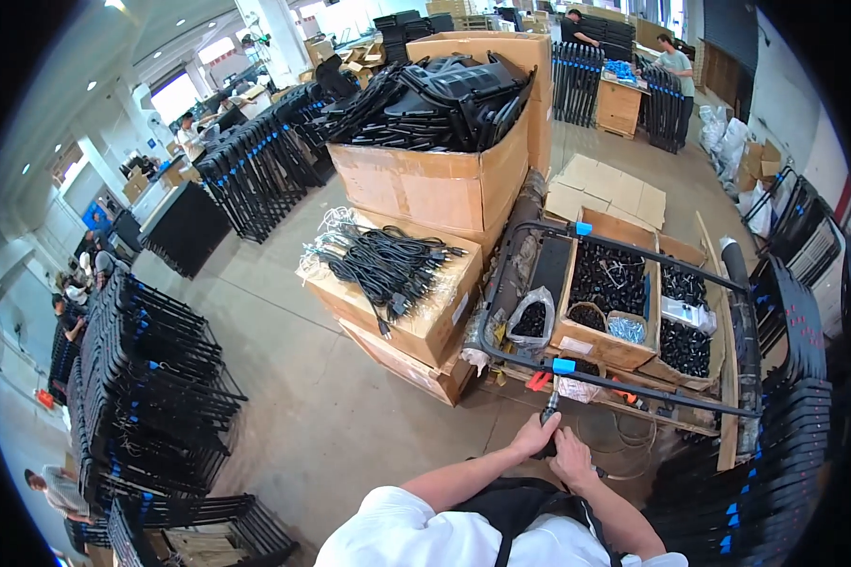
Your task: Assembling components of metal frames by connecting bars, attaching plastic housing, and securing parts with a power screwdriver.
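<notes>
My left hand (533,437) is closed round the front of a dark power screwdriver (547,414) with a silver tip. Just behind it, my right hand (571,460) is also wrapped round the tool's body. The tip points away from me, toward the near bar of a black U-shaped tube frame (633,385), close to a piece of blue tape (564,367). Whether the tip touches the bar I cannot tell. The frame lies across wooden boxes of black parts (610,274). Red-handled pliers (539,380) lie just beyond the tip.
Left of the frame, coiled black cables (388,265) lie on a cardboard box (444,321). Behind them stands a big carton (407,184) of black plastic parts. Stacked black frames (142,378) stand far left, more (775,454) at my right. Several people work in the background.
</notes>
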